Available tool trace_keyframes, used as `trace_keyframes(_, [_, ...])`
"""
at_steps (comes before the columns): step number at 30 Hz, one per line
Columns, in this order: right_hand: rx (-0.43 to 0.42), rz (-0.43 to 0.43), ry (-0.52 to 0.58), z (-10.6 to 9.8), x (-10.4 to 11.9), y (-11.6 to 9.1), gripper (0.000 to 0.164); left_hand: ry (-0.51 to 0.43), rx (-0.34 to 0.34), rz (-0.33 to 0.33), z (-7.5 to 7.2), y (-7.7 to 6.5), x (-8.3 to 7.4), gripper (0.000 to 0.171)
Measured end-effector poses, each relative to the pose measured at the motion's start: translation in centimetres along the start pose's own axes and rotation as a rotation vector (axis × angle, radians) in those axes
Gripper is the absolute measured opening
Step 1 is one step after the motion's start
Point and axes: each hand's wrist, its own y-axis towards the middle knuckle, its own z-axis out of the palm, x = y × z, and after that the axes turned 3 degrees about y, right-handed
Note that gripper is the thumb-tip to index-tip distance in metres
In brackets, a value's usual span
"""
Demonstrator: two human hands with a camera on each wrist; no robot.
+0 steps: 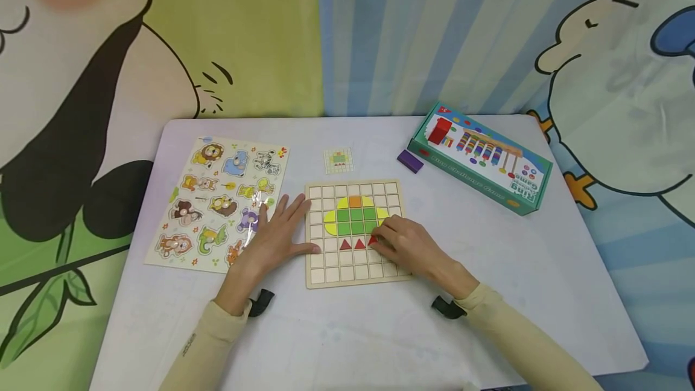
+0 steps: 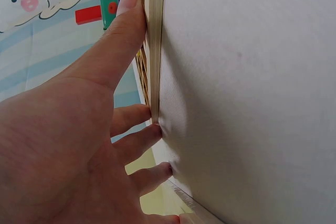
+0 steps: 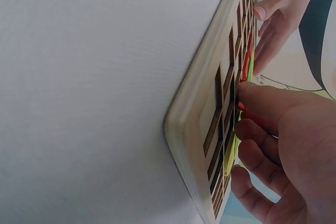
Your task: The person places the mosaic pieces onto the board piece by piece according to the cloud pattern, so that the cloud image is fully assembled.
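Note:
A wooden grid board (image 1: 326, 271) lies on the table with a pattern of green squares (image 1: 355, 221), an orange square (image 1: 355, 201) and yellow curved pieces (image 1: 330, 222). Below the green, two red triangles (image 1: 345, 245) sit side by side in their cells. My right hand (image 1: 404, 246) pinches another red triangle (image 1: 372, 239) between thumb and fingertips, right at the cell beside them; the fingers hide part of it. With fingers spread, my left hand (image 1: 274, 240) rests along the board's left edge, the thumb (image 2: 113, 45) touching its rim.
An animal sticker sheet (image 1: 187, 213) lies left, partly under the left hand. Behind the board is a small pattern card (image 1: 338, 160). A purple block (image 1: 409, 161) sits by the green game box (image 1: 483, 158) at back right, on the white table (image 1: 353, 343).

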Motion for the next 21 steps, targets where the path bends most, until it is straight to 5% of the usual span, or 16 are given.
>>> trace_keyframes(11, [-0.003,-0.016,0.007,0.1,0.2,-0.5,0.019,-0.005,0.002,0.001,0.0,0.0,-0.1,0.108])
trace_keyframes(21, [-0.057,-0.128,-0.160,0.6,1.2,-1.2,0.025,-0.024,-0.002,-0.001,0.1,-0.2,-0.1,0.108])
